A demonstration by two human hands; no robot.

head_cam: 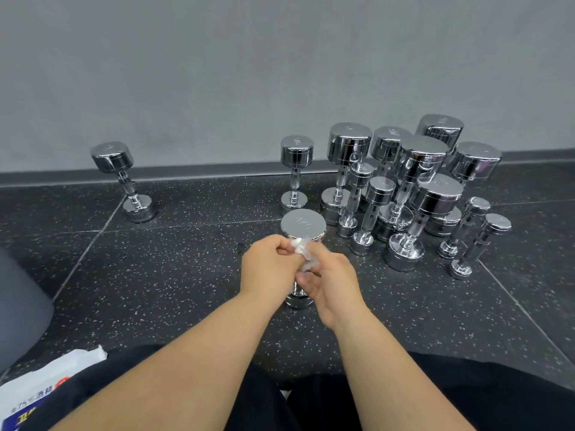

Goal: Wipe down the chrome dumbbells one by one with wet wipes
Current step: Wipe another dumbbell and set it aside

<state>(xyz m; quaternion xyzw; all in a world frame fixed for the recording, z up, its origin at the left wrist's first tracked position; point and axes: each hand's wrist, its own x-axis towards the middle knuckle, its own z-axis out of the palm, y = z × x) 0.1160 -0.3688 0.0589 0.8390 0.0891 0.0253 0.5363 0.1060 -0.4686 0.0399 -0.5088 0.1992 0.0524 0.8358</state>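
A chrome dumbbell marked 4KG (303,225) stands upright on the dark speckled floor straight in front of me. Its handle is hidden behind my hands. A crumpled white wet wipe (303,250) is held between both hands just in front of the dumbbell's top head. My left hand (270,265) pinches the wipe's upper end. My right hand (331,281) grips its lower end with curled fingers. The dumbbell's bottom head (298,301) shows below my hands.
Several chrome dumbbells stand in a cluster (404,194) at the right by the grey wall. One stands behind the 4KG one (296,175), another alone at the left (124,178). A wet wipe pack (34,390) lies at the lower left beside my dark-clothed legs.
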